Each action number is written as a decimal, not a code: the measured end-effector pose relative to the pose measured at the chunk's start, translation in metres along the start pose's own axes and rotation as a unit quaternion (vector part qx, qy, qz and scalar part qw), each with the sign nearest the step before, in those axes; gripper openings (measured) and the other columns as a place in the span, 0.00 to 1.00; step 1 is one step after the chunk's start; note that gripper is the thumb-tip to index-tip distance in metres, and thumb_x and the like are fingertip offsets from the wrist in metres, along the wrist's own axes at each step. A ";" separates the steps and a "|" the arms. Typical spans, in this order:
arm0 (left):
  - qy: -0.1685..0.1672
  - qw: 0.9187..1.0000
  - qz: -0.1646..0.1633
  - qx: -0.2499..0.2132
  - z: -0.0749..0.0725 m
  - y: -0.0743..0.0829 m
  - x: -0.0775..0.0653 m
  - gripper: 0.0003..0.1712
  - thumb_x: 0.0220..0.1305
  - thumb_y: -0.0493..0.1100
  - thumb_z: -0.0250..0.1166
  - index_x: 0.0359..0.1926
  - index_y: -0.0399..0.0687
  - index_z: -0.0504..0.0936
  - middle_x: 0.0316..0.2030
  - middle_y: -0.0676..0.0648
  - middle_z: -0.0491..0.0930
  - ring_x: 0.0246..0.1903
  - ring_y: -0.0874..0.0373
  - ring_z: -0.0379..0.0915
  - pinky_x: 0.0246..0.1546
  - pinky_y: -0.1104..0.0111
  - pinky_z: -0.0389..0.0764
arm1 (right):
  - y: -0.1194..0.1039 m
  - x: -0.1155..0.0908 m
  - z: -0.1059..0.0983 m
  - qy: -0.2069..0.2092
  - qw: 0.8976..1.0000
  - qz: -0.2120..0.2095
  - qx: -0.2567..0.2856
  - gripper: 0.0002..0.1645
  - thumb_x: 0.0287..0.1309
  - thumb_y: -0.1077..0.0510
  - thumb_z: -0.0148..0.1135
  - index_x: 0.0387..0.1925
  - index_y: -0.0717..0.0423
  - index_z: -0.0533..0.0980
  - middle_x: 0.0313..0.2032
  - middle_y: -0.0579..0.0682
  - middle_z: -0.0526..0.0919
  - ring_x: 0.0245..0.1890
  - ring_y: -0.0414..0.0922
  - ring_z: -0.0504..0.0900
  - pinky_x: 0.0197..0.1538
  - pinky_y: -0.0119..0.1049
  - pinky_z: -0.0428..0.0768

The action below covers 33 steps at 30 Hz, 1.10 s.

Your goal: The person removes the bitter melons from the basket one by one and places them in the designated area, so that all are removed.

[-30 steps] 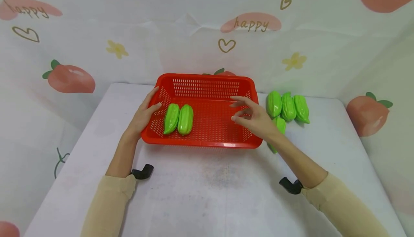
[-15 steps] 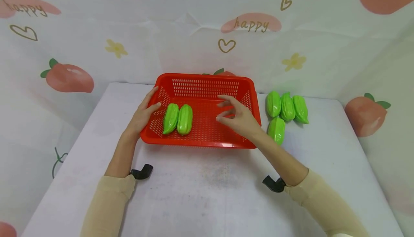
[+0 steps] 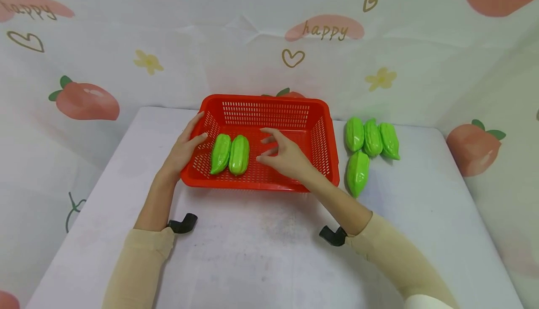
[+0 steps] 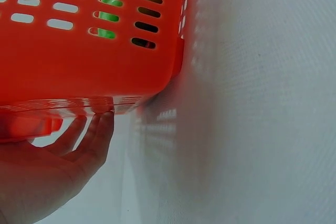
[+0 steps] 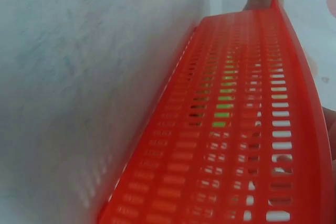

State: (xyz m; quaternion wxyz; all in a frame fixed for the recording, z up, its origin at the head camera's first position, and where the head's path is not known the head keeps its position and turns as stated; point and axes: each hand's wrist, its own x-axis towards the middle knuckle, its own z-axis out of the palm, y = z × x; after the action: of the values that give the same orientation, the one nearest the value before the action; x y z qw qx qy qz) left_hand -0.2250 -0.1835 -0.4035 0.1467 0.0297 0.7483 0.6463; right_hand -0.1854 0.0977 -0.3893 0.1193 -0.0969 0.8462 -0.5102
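A red plastic basket point(image 3: 261, 187) with slotted walls stands at the table's back middle. Inside it, towards the left, two glossy green star fruits point(image 3: 239, 154) lie side by side. My left hand point(image 3: 178, 153) holds the basket's left end, thumb over the rim and fingers along the outside; the left wrist view shows those fingertips point(image 4: 100, 129) against the slotted wall. Over the basket's middle is my right hand point(image 3: 287, 157), fingers bent and spread, nothing between them, just right of the two star fruits. In the right wrist view the basket wall point(image 5: 210, 145) mostly hides this hand.
Right of the basket, three star fruits point(image 3: 372, 138) lie in a row on the white table point(image 3: 261, 253), with another star fruit point(image 3: 358, 173) in front of them. A patterned cloth point(image 3: 252, 42) hangs close behind the basket.
My right hand has moved left, from the basket's right end to its middle, with nothing in it. My left hand keeps its hold on the basket. The star fruits lie as before.
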 end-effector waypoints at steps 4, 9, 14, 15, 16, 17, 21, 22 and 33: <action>0.003 1.000 0.003 0.005 -0.003 -0.007 0.005 0.35 0.76 0.45 0.48 0.78 0.69 0.49 0.75 0.46 0.52 0.63 0.43 0.62 0.49 0.65 0.79 | -0.004 0.007 0.009 -0.007 1.000 0.007 -0.015 0.42 0.59 0.56 0.69 0.71 0.45 0.62 0.57 0.51 0.77 0.46 0.44 0.83 0.48 0.39 0.82; 0.005 1.000 0.012 0.007 -0.005 -0.019 0.012 0.34 0.76 0.47 0.49 0.77 0.75 0.50 0.75 0.49 0.52 0.63 0.45 0.62 0.49 0.66 0.79 | -0.006 0.015 0.016 -0.018 0.999 0.018 -0.020 0.45 0.58 0.57 0.70 0.73 0.48 0.60 0.59 0.57 0.76 0.47 0.46 0.83 0.48 0.40 0.82; 0.008 1.000 0.015 0.015 -0.006 -0.023 0.014 0.34 0.76 0.49 0.49 0.77 0.77 0.51 0.75 0.51 0.52 0.64 0.47 0.62 0.50 0.67 0.78 | -0.008 0.023 0.020 -0.035 0.998 0.058 -0.010 0.46 0.58 0.56 0.70 0.74 0.47 0.58 0.61 0.55 0.74 0.45 0.45 0.83 0.49 0.40 0.81; 0.009 1.000 0.015 0.016 -0.006 -0.023 0.014 0.34 0.76 0.49 0.49 0.77 0.76 0.51 0.75 0.51 0.52 0.64 0.47 0.62 0.50 0.68 0.78 | -0.009 0.025 0.021 -0.038 0.997 0.064 -0.008 0.46 0.58 0.56 0.71 0.74 0.47 0.58 0.61 0.55 0.74 0.44 0.44 0.83 0.49 0.40 0.81; 0.010 1.000 0.014 0.018 -0.006 -0.023 0.014 0.34 0.76 0.49 0.49 0.77 0.76 0.51 0.75 0.51 0.52 0.64 0.47 0.62 0.50 0.68 0.77 | -0.010 0.026 0.022 -0.042 0.997 0.070 -0.006 0.47 0.58 0.56 0.71 0.74 0.47 0.58 0.61 0.55 0.74 0.44 0.44 0.83 0.49 0.41 0.81; 0.011 1.000 0.014 0.019 -0.006 -0.023 0.013 0.34 0.76 0.48 0.49 0.77 0.76 0.51 0.75 0.50 0.52 0.64 0.47 0.61 0.50 0.68 0.77 | -0.011 0.028 0.022 -0.045 0.996 0.073 -0.004 0.47 0.58 0.56 0.71 0.74 0.47 0.57 0.61 0.55 0.73 0.43 0.45 0.83 0.49 0.41 0.81; 0.008 1.000 0.012 0.018 -0.004 -0.021 0.014 0.34 0.76 0.48 0.48 0.77 0.75 0.50 0.74 0.48 0.53 0.64 0.45 0.62 0.50 0.68 0.77 | -0.013 0.034 0.023 -0.059 0.994 0.087 0.020 0.47 0.58 0.57 0.70 0.75 0.48 0.57 0.62 0.56 0.72 0.45 0.49 0.82 0.53 0.44 0.80; 0.006 1.000 0.012 0.017 -0.003 -0.021 0.015 0.34 0.76 0.48 0.48 0.77 0.75 0.50 0.74 0.48 0.53 0.63 0.46 0.62 0.50 0.68 0.78 | -0.013 0.036 0.023 -0.061 0.994 0.092 0.022 0.47 0.59 0.57 0.70 0.75 0.48 0.57 0.63 0.55 0.71 0.47 0.50 0.82 0.54 0.45 0.79; -0.003 1.000 0.011 0.014 -0.006 -0.023 0.014 0.35 0.77 0.49 0.47 0.78 0.75 0.47 0.76 0.47 0.49 0.65 0.45 0.59 0.49 0.68 0.79 | -0.014 0.052 0.035 -0.057 0.994 0.093 -0.031 0.48 0.56 0.56 0.71 0.75 0.49 0.58 0.69 0.55 0.67 0.65 0.51 0.68 0.65 0.49 0.69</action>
State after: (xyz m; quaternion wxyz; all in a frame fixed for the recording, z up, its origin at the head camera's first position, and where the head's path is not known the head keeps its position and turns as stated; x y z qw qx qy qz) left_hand -0.2370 -0.1899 -0.4278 0.1418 0.0422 0.7564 0.6371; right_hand -0.2242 0.0469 -0.3983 0.2111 -0.0503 0.8588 -0.4641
